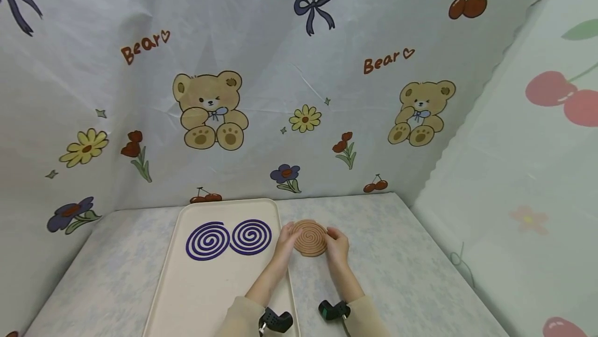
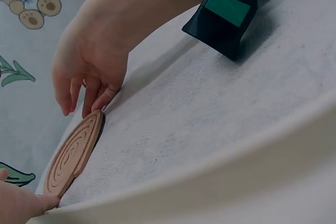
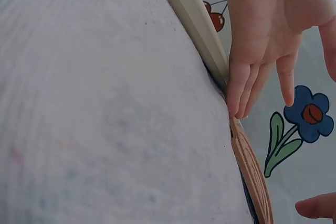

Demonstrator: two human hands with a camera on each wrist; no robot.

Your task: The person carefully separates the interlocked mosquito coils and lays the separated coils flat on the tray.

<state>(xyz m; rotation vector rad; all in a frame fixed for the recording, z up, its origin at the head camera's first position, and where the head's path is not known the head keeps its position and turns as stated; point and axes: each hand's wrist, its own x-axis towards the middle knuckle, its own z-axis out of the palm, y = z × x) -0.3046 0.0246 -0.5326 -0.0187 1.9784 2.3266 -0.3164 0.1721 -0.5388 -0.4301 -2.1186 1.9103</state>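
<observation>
A round brown spiral disc (image 1: 310, 238) lies on the table, right of the tray, between both hands. My left hand (image 1: 283, 242) touches its left edge; the right wrist view shows the straight fingers of this left hand (image 3: 270, 30) against the rim of the disc (image 3: 252, 174). On the far side of the disc (image 2: 73, 153), my right hand (image 2: 94, 53) has its loosely bent fingertips at the edge in the left wrist view. From above, that right hand (image 1: 337, 246) is at the disc's right edge. Neither hand visibly wraps round it.
A cream tray (image 1: 224, 295) lies to the left, partly under my left forearm. Two dark blue spirals, a left one (image 1: 207, 241) and a right one (image 1: 251, 237), lie side by side near its far end. A patterned cloth (image 1: 280, 67) hangs behind the table (image 1: 397, 274).
</observation>
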